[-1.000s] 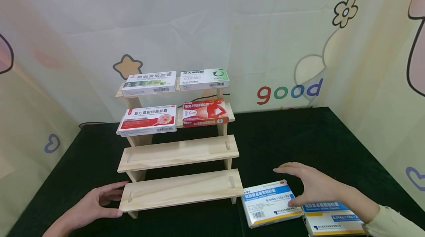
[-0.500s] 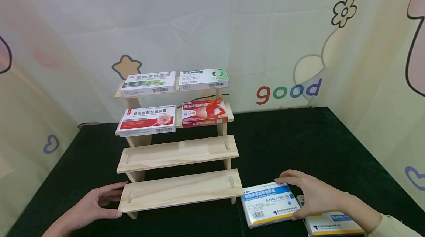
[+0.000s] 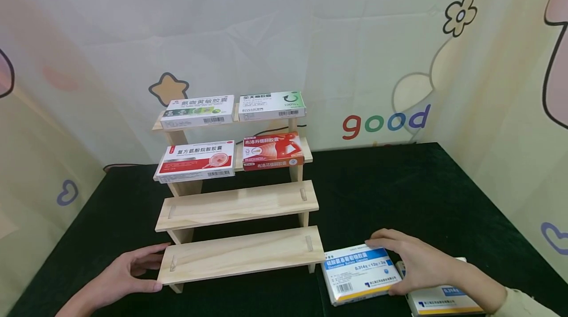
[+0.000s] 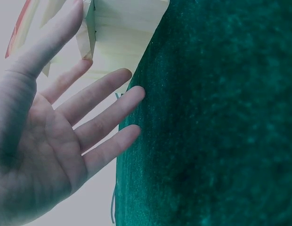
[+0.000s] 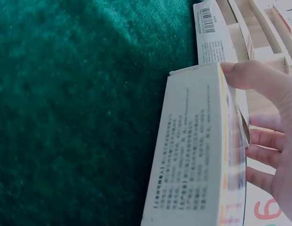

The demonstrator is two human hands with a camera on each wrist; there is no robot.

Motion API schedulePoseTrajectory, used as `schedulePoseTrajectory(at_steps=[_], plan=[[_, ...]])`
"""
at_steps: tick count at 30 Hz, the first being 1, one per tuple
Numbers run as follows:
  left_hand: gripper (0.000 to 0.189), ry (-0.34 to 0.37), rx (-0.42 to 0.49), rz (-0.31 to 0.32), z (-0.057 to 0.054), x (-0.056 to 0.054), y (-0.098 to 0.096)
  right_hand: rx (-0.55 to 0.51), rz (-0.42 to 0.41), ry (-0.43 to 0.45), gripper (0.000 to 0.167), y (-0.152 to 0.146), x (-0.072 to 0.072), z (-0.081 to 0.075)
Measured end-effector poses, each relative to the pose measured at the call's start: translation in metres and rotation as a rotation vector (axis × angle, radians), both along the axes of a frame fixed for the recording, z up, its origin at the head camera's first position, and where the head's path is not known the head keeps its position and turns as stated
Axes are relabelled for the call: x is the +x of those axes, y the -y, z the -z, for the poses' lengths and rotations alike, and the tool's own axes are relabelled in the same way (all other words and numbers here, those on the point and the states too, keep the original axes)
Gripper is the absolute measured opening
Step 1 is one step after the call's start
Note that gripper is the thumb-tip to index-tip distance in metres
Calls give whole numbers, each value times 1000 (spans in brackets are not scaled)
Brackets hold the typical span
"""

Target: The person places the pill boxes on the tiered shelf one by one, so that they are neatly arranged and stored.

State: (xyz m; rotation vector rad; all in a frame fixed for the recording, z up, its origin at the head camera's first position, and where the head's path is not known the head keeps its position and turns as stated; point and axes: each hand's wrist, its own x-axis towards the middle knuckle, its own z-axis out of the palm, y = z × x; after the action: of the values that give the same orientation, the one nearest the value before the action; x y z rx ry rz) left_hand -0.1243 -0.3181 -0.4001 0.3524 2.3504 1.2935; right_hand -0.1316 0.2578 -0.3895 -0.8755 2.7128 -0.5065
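At the left end of the lowest shelf of a stepped wooden display rack (image 3: 239, 254), my left hand (image 3: 126, 275) has its thumb at the front edge and index finger at the back edge. The other fingers (image 4: 106, 115) spread out straight in the left wrist view. My right hand (image 3: 419, 260) grips the right end of a blue-and-white capsule box (image 3: 355, 270) flat beside the rack, its thumb on the near side and fingers on the far side. Under the right wrist lies a second blue-and-white capsule box (image 3: 443, 299), partly hidden by the arm.
On the rack's top shelf sit two white-and-green medicine boxes, one left (image 3: 199, 112) and one right (image 3: 271, 106). Below them are a white-and-red box (image 3: 197, 160) and a red box (image 3: 272, 151). Dark green cloth (image 3: 377, 184) covers the table; a printed curtain (image 3: 275, 26) hangs behind.
My right hand has come down onto the left capsule box, its thumb and fingers settling on its right end. The left hand stays at the rack.
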Motion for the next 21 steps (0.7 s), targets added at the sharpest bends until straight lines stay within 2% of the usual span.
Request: schedulePoseTrajectory(at_steps=[21], plan=[[68,2,10,10,0,0,0,-1,9,-54,72,-3,2,-1]])
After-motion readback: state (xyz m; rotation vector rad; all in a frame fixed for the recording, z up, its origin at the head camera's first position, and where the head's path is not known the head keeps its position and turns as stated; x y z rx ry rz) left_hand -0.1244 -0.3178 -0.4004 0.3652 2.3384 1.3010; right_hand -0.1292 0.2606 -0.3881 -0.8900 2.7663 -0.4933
